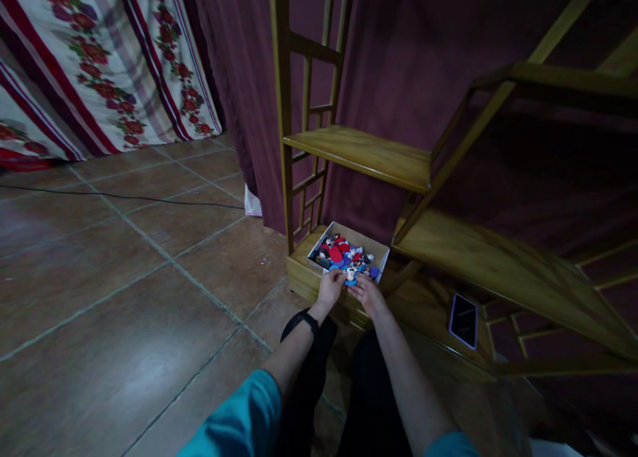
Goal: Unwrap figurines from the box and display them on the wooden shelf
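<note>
Between my two hands, at the near edge of a cardboard box, is a small blue and white figurine point(351, 277). My left hand point(331, 288) pinches it from the left, a dark band around that wrist. From the other side my right hand point(367, 292) has its fingertips on it as well. The open box point(377, 248) sits on the low wooden shelf and is filled with several small colourful figures point(339, 251) in red, blue, black and white. Fine details of the held piece are too small to make out.
Wooden shelving point(359, 153) rises behind and to the right of the box. A phone or small tablet point(463, 321) with a purple edge lies on the lower shelf. A thin black cable point(124, 196) crosses the tiled floor point(149, 297). A maroon curtain point(234, 65) hangs behind.
</note>
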`<state>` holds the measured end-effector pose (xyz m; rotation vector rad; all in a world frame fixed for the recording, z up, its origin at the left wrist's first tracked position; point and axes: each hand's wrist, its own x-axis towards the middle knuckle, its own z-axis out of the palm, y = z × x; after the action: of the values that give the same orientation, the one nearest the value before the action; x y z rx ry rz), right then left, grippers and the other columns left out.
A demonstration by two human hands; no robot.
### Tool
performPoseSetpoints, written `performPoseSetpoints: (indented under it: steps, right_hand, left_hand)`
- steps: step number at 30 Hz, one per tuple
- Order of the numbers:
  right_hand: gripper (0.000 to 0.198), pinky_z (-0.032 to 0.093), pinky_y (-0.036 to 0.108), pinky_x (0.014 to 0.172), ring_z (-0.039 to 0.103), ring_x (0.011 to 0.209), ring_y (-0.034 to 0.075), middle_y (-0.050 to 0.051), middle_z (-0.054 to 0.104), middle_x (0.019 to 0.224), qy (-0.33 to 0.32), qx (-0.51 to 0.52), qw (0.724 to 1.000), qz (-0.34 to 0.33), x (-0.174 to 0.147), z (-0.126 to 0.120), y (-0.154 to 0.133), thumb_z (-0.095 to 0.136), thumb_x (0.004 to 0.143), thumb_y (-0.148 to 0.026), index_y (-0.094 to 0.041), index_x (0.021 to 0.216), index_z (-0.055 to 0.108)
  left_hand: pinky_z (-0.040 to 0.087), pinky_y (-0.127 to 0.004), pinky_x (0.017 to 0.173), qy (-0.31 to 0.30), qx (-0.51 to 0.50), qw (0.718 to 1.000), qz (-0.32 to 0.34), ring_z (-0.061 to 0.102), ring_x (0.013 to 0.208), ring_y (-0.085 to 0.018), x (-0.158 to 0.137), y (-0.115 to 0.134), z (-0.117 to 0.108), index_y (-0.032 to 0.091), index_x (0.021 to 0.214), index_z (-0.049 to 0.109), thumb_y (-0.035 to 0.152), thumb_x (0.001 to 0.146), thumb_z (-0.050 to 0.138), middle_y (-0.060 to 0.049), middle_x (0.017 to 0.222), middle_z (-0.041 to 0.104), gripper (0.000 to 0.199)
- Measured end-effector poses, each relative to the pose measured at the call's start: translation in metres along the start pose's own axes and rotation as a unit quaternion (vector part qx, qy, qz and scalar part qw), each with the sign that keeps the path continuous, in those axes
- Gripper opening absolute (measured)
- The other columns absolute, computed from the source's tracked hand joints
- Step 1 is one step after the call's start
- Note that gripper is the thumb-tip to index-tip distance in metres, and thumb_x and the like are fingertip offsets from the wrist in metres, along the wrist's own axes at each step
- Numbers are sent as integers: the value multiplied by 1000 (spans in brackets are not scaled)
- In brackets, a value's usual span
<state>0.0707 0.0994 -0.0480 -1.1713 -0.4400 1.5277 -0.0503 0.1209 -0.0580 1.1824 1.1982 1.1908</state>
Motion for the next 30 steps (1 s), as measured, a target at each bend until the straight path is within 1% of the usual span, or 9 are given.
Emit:
performPoseSetpoints:
  steps: [3, 6, 9, 12, 17, 22, 26, 30]
  right_hand:
    - [23, 52, 27, 60, 64, 63, 15, 1, 68, 70, 10, -26, 1000, -10, 0, 1, 1, 64, 65, -21, -21, 88, 60]
    - [26, 51, 26, 59, 64, 60, 13, 0, 68, 68, 20, -55, 998, -16, 0, 2, 3, 66, 62, -23, -21, 88, 61]
    - [30, 51, 25, 59, 63, 59, 12, 0, 68, 67, 22, -73, 997, -27, 0, 3, 4, 68, 59, -23, -21, 88, 62]
    - [32, 50, 25, 61, 62, 61, 12, 0, 68, 70, 14, -80, 996, -39, 1, 3, 5, 69, 58, -25, -21, 89, 62]
    - [35, 50, 25, 63, 61, 61, 11, -1, 67, 72, 18, -84, 995, -48, 1, 2, 6, 70, 57, -28, -22, 90, 62]
    - [37, 50, 25, 64, 61, 63, 12, 0, 67, 73, 22, -77, 996, -43, 0, 3, 4, 71, 55, -31, -22, 89, 61]
    - [35, 49, 26, 63, 61, 63, 13, 0, 67, 71, 37, -68, 996, -45, 1, 3, 5, 71, 55, -31, -22, 88, 61]
    - [33, 49, 26, 62, 61, 62, 13, -1, 66, 69, 44, -57, 996, -47, 1, 2, 6, 71, 56, -31, -22, 85, 60]
  left_hand:
    - [42, -22, 48, -2, -50, 998, -30, 49, 46, -9, 3, -5, 1, 14, 70, 59, 31, 66, 61, 2, 56, 55, 17]
    - [40, -20, 47, 4, -72, 997, -41, 47, 44, -8, 6, -8, 1, 14, 67, 58, 33, 65, 61, 4, 54, 54, 18]
    - [38, -20, 46, 10, -89, 995, -49, 46, 43, -7, 6, -6, 0, 14, 65, 59, 35, 63, 63, 4, 53, 53, 21]
    - [37, -20, 46, 3, -110, 992, -55, 45, 44, -7, 4, -2, -1, 14, 64, 59, 35, 61, 66, 4, 52, 54, 23]
    - [39, -21, 49, 0, -147, 987, -70, 47, 47, -8, 1, 1, -1, 14, 71, 61, 30, 53, 72, 3, 54, 56, 26]
    - [38, -20, 50, -5, -172, 982, -78, 48, 48, -8, -1, 1, -1, 14, 72, 62, 26, 49, 75, 3, 56, 57, 29]
    - [39, -20, 53, -18, -174, 982, -74, 50, 55, -9, -3, 5, -1, 15, 75, 64, 20, 46, 76, 2, 63, 60, 32]
    - [41, -22, 59, -23, -164, 984, -65, 52, 59, -9, -6, 8, -2, 14, 73, 63, 15, 44, 76, 2, 65, 60, 32]
